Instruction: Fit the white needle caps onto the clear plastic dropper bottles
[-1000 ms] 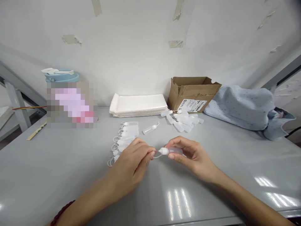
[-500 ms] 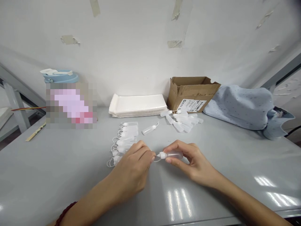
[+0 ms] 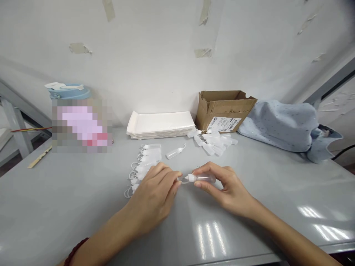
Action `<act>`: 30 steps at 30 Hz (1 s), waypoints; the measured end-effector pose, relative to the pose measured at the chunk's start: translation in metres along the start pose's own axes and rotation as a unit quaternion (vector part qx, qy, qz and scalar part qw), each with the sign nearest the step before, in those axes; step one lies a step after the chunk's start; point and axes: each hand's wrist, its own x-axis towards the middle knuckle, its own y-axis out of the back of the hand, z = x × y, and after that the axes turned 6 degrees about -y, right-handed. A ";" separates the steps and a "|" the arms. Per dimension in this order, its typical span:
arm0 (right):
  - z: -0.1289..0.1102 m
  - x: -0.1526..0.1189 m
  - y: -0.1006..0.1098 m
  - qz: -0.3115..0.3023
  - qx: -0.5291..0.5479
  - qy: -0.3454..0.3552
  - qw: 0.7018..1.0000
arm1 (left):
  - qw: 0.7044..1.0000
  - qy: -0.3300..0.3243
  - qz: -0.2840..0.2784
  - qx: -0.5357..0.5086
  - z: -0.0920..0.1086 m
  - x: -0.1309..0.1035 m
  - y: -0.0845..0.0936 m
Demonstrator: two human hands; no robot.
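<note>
My right hand (image 3: 230, 188) grips a small translucent squeeze bottle (image 3: 206, 178) lying sideways, its white nozzle pointing left. Thumb and index finger of my left hand (image 3: 158, 192) pinch the small cap (image 3: 179, 179) on the bottle's thin strap, just left of the nozzle tip. The cap and the nozzle are apart. Beyond my left hand lies a column of similar bottles (image 3: 151, 152) with looped straps, its near end partly hidden by that hand. One single bottle (image 3: 174, 153) rests farther back, and a loose pile of bottles (image 3: 216, 142) lies behind my right hand.
A stack of white padded envelopes (image 3: 162, 123) lies against the wall, beside an open cardboard box (image 3: 224, 111). Blue speckled fabric (image 3: 280, 125) is at the right. A light blue lidded container (image 3: 69, 92) and a blurred pink item (image 3: 83, 123) stand back left on the grey table (image 3: 83, 195).
The cap now shows between my left fingertips, slightly farther from the nozzle. Both hands and the bottle have risen a little in view, and the whole view has shifted slightly.
</note>
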 end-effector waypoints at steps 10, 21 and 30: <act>-0.001 0.002 0.003 -0.014 0.025 -0.003 1.000 | 0.999 -0.003 0.029 -0.014 0.002 0.000 0.001; -0.003 -0.004 0.000 -0.054 0.017 -0.028 0.998 | 0.998 -0.039 0.038 -0.027 -0.001 -0.004 0.002; 0.006 -0.001 -0.008 -0.073 0.011 -0.012 0.997 | 0.997 -0.066 0.009 0.044 0.000 -0.003 -0.003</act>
